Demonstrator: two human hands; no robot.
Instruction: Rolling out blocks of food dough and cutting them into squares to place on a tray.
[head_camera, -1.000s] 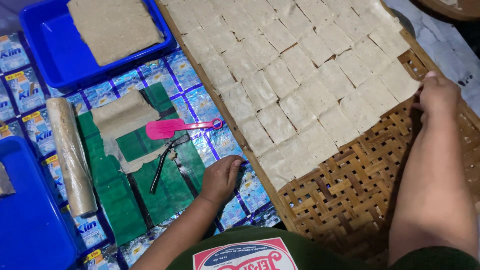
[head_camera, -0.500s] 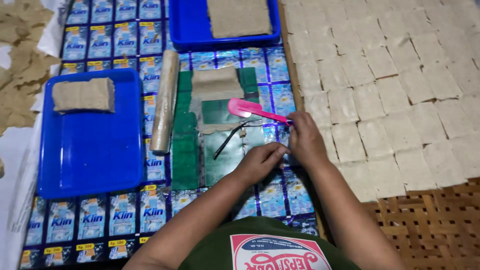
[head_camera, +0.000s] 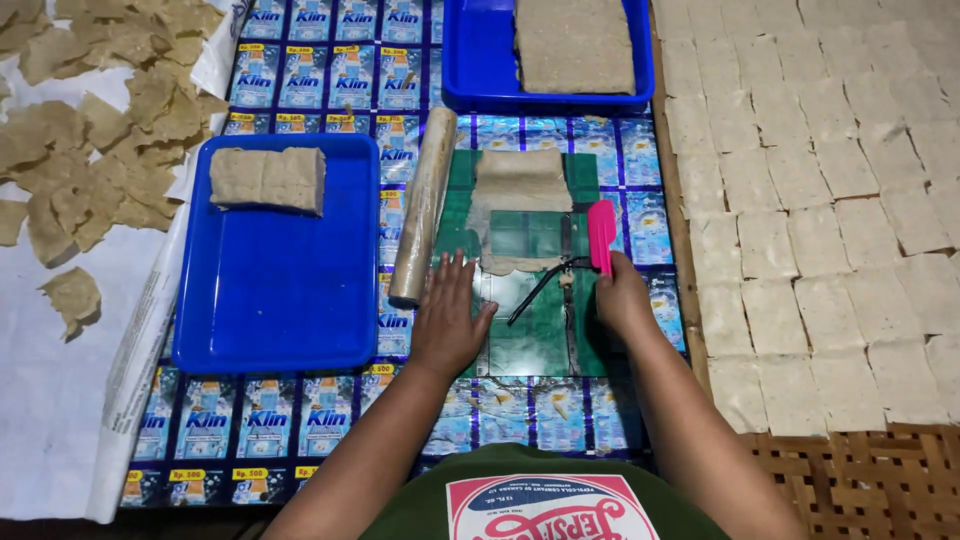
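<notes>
left hand (head_camera: 450, 320) lies flat, fingers spread, on the green plastic mat (head_camera: 530, 345). right hand (head_camera: 622, 298) grips a pink plastic scraper (head_camera: 601, 235) beside the thin beige dough sheet (head_camera: 518, 190).

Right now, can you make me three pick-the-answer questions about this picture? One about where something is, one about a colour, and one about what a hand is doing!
1. Where is the rolling pin?
A. inside a tray
B. between the left blue tray and the green board
C. on the woven mat

2. What colour is the tool at the right hand?
A. pink
B. yellow
C. black

3. What is the left hand doing?
A. lifting a tray
B. lying flat, fingers spread
C. making a fist

Answers: B, the pin lies beside the tray's right edge; A, its blade is bright pink; B, the palm is down at the board's edge.
</notes>
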